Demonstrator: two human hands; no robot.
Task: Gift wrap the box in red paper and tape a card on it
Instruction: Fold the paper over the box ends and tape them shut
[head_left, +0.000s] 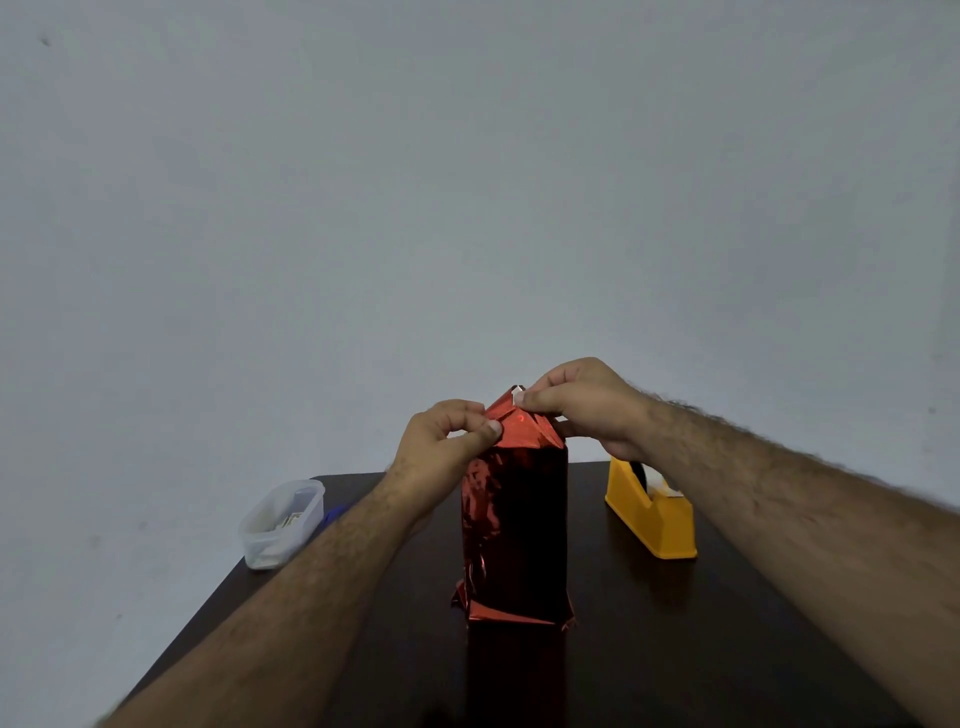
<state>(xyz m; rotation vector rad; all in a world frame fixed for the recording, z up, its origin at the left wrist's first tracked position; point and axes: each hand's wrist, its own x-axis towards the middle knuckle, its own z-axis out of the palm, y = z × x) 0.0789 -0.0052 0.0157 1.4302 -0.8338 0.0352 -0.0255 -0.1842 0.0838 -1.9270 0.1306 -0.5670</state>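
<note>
My left hand (451, 435) and right hand (582, 402) both pinch the folded top flaps of the red-wrapped box (514, 525), which stands upright mid-table (675, 623), near a yellow tape dispenser (649, 512).

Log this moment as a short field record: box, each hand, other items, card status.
box: upright red-foil-wrapped box on the dark table, top flaps being folded
left hand: pinches the top paper's left side
right hand: pinches the top flap's peak
other items: yellow tape dispenser right of box; clear plastic container left
card: none visible on box
</note>
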